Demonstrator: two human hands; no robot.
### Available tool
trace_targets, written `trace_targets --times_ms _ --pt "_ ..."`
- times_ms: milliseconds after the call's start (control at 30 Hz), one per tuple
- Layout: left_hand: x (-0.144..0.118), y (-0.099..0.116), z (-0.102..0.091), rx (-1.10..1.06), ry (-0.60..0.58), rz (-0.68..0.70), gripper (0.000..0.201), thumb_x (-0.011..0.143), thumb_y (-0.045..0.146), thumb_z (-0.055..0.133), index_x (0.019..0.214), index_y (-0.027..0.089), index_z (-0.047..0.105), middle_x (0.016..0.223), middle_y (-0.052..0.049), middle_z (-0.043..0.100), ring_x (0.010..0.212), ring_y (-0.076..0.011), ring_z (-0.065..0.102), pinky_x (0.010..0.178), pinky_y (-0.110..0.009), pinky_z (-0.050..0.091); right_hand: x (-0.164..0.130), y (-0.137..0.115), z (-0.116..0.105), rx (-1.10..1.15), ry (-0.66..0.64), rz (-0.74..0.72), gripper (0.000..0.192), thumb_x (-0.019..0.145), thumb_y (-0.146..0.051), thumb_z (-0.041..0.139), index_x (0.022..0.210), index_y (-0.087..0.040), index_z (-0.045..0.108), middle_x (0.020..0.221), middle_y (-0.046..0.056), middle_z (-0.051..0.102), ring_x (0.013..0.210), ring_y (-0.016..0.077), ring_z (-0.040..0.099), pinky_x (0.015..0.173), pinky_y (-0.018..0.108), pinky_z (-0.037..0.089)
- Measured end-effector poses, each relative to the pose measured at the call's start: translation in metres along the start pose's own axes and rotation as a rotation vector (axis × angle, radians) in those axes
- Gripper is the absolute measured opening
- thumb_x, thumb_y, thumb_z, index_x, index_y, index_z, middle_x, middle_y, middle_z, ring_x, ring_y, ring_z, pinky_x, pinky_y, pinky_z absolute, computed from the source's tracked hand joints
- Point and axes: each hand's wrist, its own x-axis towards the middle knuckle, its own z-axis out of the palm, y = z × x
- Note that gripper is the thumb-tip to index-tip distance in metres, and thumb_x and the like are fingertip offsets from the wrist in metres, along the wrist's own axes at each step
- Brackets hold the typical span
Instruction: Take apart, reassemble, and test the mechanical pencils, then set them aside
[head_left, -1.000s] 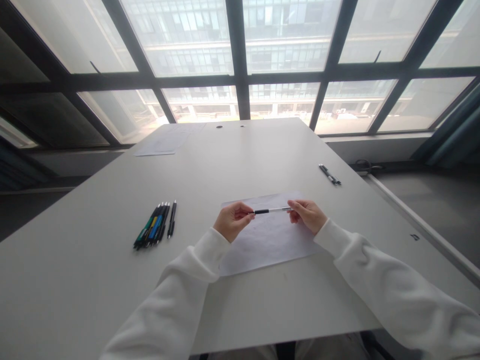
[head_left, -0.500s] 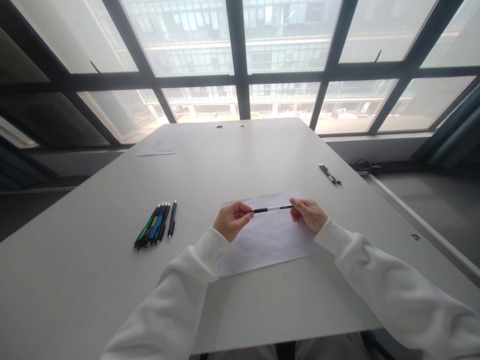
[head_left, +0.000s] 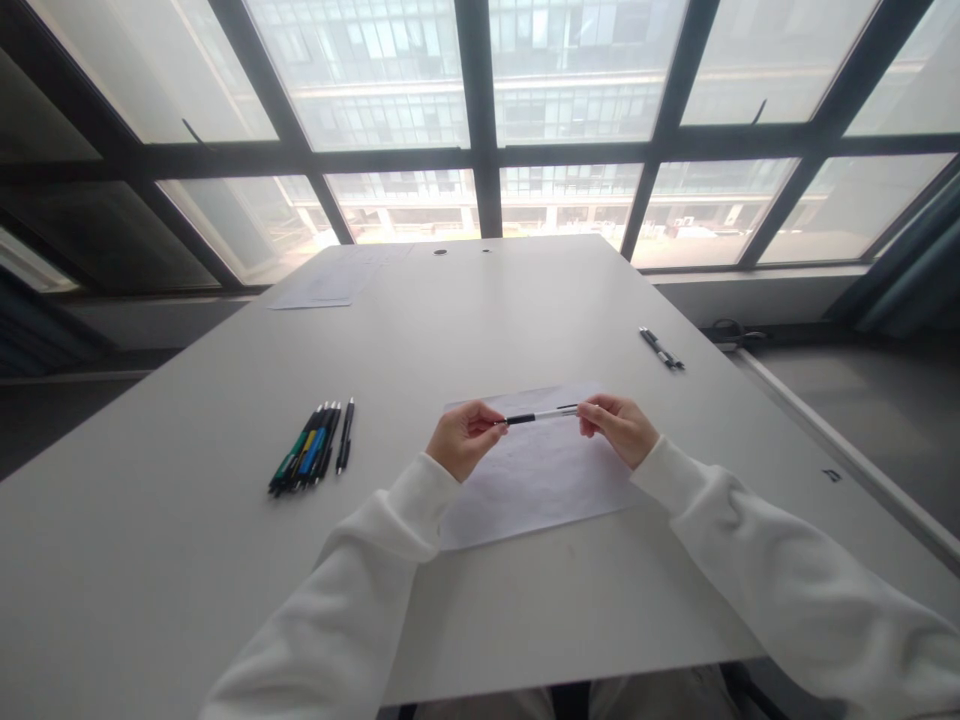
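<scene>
A pen (head_left: pixel 541 415) with a black grip and a clear barrel is held level between both hands, above a white sheet of paper (head_left: pixel 536 490). My left hand (head_left: pixel 466 440) pinches its black-grip end; the tip is hidden by the fingers. At the other end, my right hand (head_left: pixel 619 428) is closed with thumb and fingers on the pen, and the black clip shows along the barrel just beside the thumb. The paper lies flat under both hands.
Left of the paper lies a row of several pens (head_left: pixel 307 450), with a single black pen (head_left: pixel 346 436) beside it. Two pens (head_left: pixel 661 349) lie near the right edge. More paper sheets (head_left: pixel 319 285) are at the far left of the white table (head_left: pixel 495 330), which ends near large windows.
The pen has turned about its length, so its clip now shows along the upper side. My right fingers have shifted slightly on its end; my left hand stays in place.
</scene>
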Motion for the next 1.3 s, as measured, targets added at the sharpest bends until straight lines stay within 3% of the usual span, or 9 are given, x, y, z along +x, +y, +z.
trace_targets --times_ms 133,267,333,500,833,933,1100,1300 --pt "0.0000 0.0008 0.0007 -0.002 -0.004 0.002 0.017 0.065 0.027 0.068 0.073 0.013 0.060 0.069 -0.005 0.067 0.066 -0.0161 0.062 0.065 -0.028 0.050 0.0003 0.0000 -0.0009 -0.010 0.031 0.049 0.041 0.072 -0.052 0.056 0.064 -0.012 0.064 0.056 0.005 0.060 0.050 0.0112 0.049 0.052 0.027 0.040" --pt "0.0003 0.0002 0.0002 -0.002 0.004 0.011 0.018 0.065 0.029 0.068 0.073 0.013 0.061 0.069 -0.005 0.066 0.066 -0.0161 0.062 0.065 -0.028 0.050 0.0000 -0.0025 0.0000 0.074 0.050 0.010 0.042 0.066 -0.043 0.066 0.096 -0.014 0.063 0.072 0.007 0.065 0.062 0.0141 0.055 0.063 0.030 0.044" --pt "0.0003 0.0000 -0.0001 -0.002 0.007 0.010 0.019 0.065 0.029 0.068 0.073 0.014 0.061 0.069 -0.005 0.066 0.066 -0.0159 0.062 0.065 -0.028 0.050 -0.0001 -0.0032 0.0007 0.099 0.045 -0.016 0.047 0.062 -0.037 0.071 0.103 -0.016 0.059 0.071 0.004 0.064 0.065 0.0144 0.055 0.064 0.030 0.044" --pt "0.0001 -0.0001 -0.0007 0.000 0.015 0.007 0.018 0.065 0.028 0.068 0.073 0.014 0.061 0.069 -0.005 0.066 0.066 -0.0158 0.062 0.065 -0.028 0.050 -0.0001 -0.0022 0.0012 0.068 0.015 -0.020 0.029 0.063 -0.037 0.070 0.082 -0.015 0.063 0.065 0.003 0.060 0.061 0.0131 0.053 0.060 0.029 0.043" --pt "0.0001 0.0019 0.0001 -0.004 0.003 0.010 0.018 0.065 0.028 0.068 0.073 0.014 0.061 0.069 -0.005 0.067 0.066 -0.0158 0.062 0.064 -0.027 0.050 0.0016 0.0018 -0.0018 -0.084 0.040 0.014 0.039 0.071 -0.052 0.058 0.060 -0.014 0.063 0.055 0.003 0.058 0.053 0.0118 0.049 0.055 0.027 0.040" --pt "0.0002 0.0024 0.0002 -0.001 0.008 0.011 0.018 0.064 0.028 0.069 0.073 0.014 0.061 0.068 -0.005 0.066 0.065 -0.0158 0.062 0.064 -0.028 0.050 0.0027 0.0032 -0.0024 -0.035 0.062 0.057 0.042 0.072 -0.053 0.056 0.065 -0.013 0.065 0.059 0.006 0.061 0.054 0.0127 0.051 0.056 0.028 0.041" --pt "0.0003 -0.0002 -0.0008 -0.007 0.019 0.012 0.019 0.063 0.030 0.069 0.072 0.014 0.062 0.068 -0.005 0.066 0.065 -0.0160 0.062 0.064 -0.028 0.051 0.0010 -0.0021 -0.0008 0.069 0.036 0.014 0.040 0.064 -0.043 0.067 0.092 -0.015 0.064 0.069 0.005 0.064 0.063 0.0148 0.056 0.062 0.030 0.044" --pt "0.0004 -0.0028 -0.0013 -0.010 0.019 0.015 0.019 0.064 0.030 0.068 0.073 0.014 0.062 0.068 -0.004 0.066 0.066 -0.0161 0.063 0.064 -0.028 0.051 0.0014 0.0011 -0.0005 0.012 0.015 -0.017 0.030 0.064 -0.042 0.068 0.079 -0.016 0.065 0.064 0.003 0.061 0.059 0.0131 0.052 0.060 0.029 0.042"
